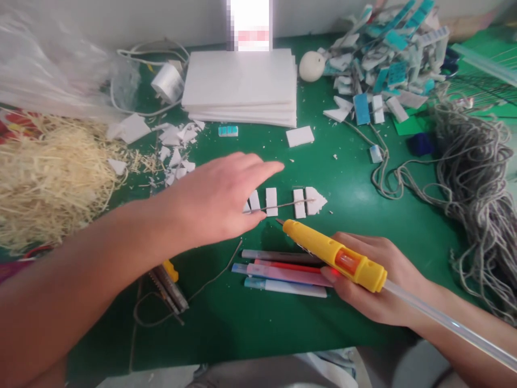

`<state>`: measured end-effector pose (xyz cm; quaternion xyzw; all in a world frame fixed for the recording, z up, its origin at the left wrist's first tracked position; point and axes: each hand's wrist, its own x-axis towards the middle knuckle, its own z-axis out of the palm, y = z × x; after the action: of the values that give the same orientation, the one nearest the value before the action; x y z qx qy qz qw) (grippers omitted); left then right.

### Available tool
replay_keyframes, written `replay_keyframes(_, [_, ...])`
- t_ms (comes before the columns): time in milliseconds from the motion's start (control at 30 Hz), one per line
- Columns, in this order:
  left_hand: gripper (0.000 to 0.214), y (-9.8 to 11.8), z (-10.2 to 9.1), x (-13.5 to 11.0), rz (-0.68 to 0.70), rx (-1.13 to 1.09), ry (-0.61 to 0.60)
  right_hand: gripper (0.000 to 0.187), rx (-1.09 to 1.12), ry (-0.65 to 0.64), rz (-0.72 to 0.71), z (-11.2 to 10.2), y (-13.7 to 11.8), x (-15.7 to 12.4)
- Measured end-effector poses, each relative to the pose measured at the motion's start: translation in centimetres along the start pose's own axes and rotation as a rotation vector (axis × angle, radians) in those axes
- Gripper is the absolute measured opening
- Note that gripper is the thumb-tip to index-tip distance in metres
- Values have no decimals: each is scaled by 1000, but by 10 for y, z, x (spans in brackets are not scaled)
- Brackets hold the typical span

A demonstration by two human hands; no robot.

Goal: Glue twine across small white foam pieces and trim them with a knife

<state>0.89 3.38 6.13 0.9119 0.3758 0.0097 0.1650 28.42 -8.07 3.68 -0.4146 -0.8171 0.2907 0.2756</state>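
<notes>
R hand [393, 264] has its fingers wrapped round a yellow glue gun [319, 242], clear glue stick [436, 316] poking out the back toward the forearm. L hand [226, 188] is palm-down, thumb & index well apart; other fingers mostly hidden, can't tell how they're set. Thumb tip's by the grey cord [285, 205], can't tell if it's pressing.

Cord runs L to R over a row of small white pcs [271, 202], ending on a pointed white pc [315, 201]. Gun nozzle's just beside the row, nr the thumb.

Below: markers [283, 287] lying side by side, partly under the gun; cutter w/ yellow bit [172, 271] nr the L forearm. Above: loose white block [300, 136], then stacked white boards [242, 81].

Further out: pale straw-like shreds [52, 183] far L, big grey yarn bundle [476, 188] far R, blue & white scraps heap [383, 64] top R. All on a green tabletop [351, 334].
</notes>
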Motion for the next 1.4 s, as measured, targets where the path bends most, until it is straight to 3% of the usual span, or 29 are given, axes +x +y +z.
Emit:
replay_keyframes(167, [80,7,17,-2,7,53,-28,22,-18,1,58,7,3,-6])
replay_keyframes(633, [63,14,26,-7,95,38,13,24,1,28,57,5,3,-6])
replay_keyframes(800, [19,8,21,-14,84,-2,70,23,30,14,67,4,4,-6])
replay_keyframes(867, [12,5,21,-15,121,-9,104,24,28,9,65,4,5,-6])
replay_keyframes(1133, [31,1,36,-12,214,15,197,19,76,-1,134,3,3,-6])
replay_keyframes(1400, [33,3,35,-11,247,37,255,23,51,-6,152,3,-2,-6])
